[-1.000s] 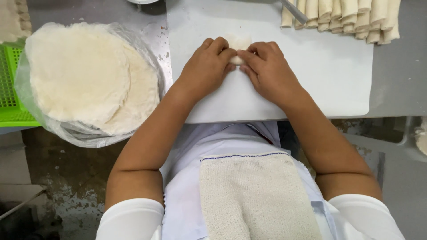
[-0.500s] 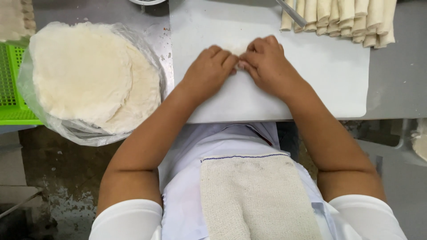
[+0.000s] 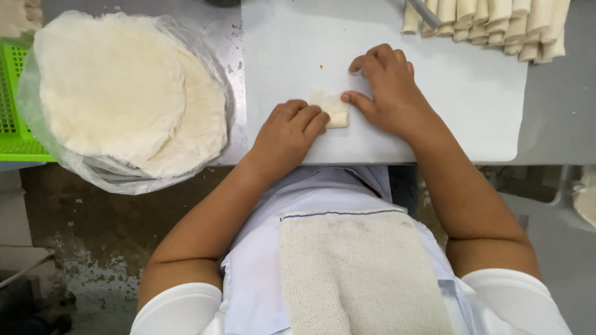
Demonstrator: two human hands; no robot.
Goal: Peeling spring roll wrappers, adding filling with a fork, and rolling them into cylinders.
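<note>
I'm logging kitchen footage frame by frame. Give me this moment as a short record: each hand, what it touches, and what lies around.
left hand: fingertips on the small roll
right hand: thumb and fingers at the roll's right end
small roll: pale wrapper, lying on the white board
white board: flat on the grey table
finished rolls: row at the board's far right
wrapper stack: round sheets in clear plastic, left
green basket: far left edge

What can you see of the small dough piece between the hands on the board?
The small dough piece is pale cream, soft-looking and roughly rectangular, seemingly a folded or rolled wrapper. It lies flat on the white cutting board, near the front edge. The left hand covers its left end with its fingertips; the right hand touches its right side with the thumb. Only the middle shows.
</note>
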